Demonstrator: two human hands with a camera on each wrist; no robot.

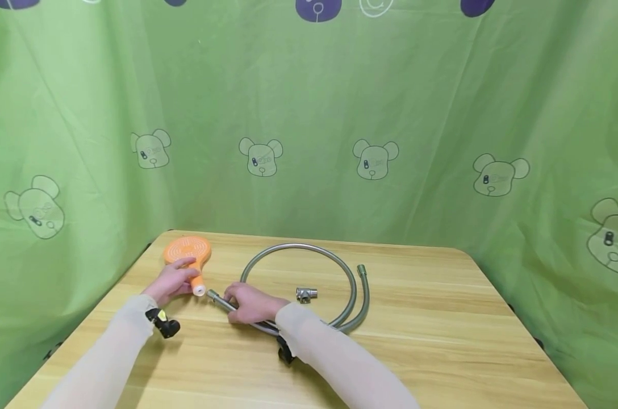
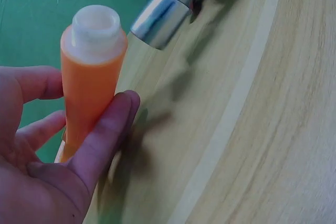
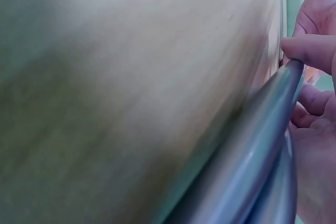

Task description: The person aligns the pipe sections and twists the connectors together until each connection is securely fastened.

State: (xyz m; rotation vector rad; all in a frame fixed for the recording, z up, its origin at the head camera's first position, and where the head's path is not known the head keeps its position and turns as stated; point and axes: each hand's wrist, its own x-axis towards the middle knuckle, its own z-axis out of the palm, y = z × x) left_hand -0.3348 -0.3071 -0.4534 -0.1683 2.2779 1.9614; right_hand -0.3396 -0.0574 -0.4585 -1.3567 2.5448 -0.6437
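Observation:
An orange shower head [image 1: 187,250] is at the table's left, its handle pointing toward the viewer. My left hand [image 1: 173,281] grips that handle between thumb and fingers; the white collar [image 2: 94,34] at its end is bare. My right hand [image 1: 254,303] pinches a grey shower hose [image 1: 299,246] just behind its metal end fitting [image 2: 160,19]. That fitting is close beside the collar, apart from it. The hose's other end [image 1: 361,271] lies to the right. In the right wrist view, the hose [image 3: 262,140] runs out from between thumb and fingers.
A small chrome tee fitting [image 1: 306,294] lies inside the loop of the hose. Everything rests on a wooden table [image 1: 442,318]. A green curtain [image 1: 309,102] with printed bear heads hangs around its back and sides.

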